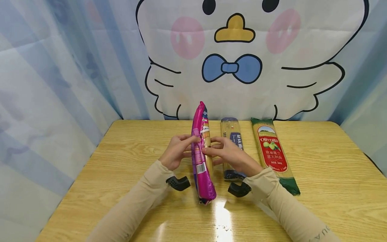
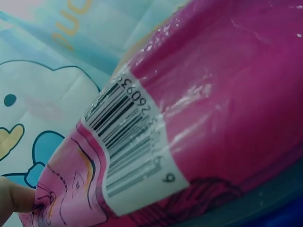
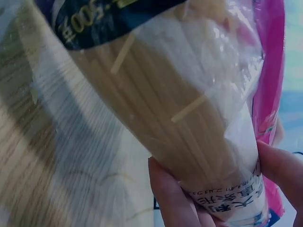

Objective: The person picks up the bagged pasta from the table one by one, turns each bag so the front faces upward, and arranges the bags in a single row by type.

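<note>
Both hands hold a pasta pack (image 1: pixel 203 181) with a pink back, a barcode and a clear side, tilted up on edge over the table. The left hand (image 1: pixel 176 152) pinches its left side, thumb on the pink film. On the other side the right hand (image 1: pixel 231 156) grips it between thumb and fingers. The left wrist view shows the pink film and barcode label (image 2: pixel 137 146) up close. Long pale pasta (image 3: pixel 156 99) shows through the clear wrap in the right wrist view, with the right fingers (image 3: pixel 173 198) around one end.
A spaghetti pack with dark blue ends (image 1: pixel 231 126) lies behind the right hand, partly hidden by it. Further right lies a green-ended pasta pack with a red label (image 1: pixel 273 149). The wooden table (image 1: pixel 121 161) meets a printed curtain (image 1: pixel 242 97) at its back edge.
</note>
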Available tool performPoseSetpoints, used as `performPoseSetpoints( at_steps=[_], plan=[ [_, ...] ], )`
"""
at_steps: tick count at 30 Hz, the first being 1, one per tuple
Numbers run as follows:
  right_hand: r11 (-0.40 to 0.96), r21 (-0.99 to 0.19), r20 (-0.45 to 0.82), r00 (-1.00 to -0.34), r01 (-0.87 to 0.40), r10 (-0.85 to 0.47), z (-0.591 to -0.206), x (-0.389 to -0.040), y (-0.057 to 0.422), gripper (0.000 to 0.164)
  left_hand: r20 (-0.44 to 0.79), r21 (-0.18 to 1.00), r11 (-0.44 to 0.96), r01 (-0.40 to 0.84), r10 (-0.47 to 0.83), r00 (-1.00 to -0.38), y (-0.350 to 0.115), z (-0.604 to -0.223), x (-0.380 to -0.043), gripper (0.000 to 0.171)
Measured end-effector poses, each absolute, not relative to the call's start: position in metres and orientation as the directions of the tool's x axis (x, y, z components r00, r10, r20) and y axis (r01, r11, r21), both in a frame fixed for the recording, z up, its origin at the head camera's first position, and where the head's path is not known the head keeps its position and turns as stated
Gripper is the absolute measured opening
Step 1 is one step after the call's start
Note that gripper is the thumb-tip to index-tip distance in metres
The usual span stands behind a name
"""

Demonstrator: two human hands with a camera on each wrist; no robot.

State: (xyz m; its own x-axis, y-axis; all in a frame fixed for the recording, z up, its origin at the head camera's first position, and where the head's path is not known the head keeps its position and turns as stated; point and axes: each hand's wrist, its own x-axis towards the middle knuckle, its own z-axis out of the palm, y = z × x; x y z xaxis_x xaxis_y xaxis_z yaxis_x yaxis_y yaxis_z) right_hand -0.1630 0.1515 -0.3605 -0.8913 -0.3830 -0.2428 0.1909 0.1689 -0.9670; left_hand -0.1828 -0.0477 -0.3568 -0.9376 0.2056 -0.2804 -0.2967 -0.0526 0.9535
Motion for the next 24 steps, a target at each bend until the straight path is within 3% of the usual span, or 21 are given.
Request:
performPoseSetpoints(
  at_steps=[15,24],
  plan=[
    [0.162,-0.974,-0.204,-0.928,0.160,-0.311,-0.358,-0.160,0.148,0.078,-0.205,0.972,-0.044,-0.230,0.314,-0.927,-0.056,-0.359,-0.182,0.059],
    [0.204,-0.968,-0.197,-0.944,0.145,-0.265,-0.350,-0.157,0.147,0.075,-0.168,0.985,0.002,-0.175,0.283,-0.944,-0.057,-0.357,-0.178,0.057]
  ],
)
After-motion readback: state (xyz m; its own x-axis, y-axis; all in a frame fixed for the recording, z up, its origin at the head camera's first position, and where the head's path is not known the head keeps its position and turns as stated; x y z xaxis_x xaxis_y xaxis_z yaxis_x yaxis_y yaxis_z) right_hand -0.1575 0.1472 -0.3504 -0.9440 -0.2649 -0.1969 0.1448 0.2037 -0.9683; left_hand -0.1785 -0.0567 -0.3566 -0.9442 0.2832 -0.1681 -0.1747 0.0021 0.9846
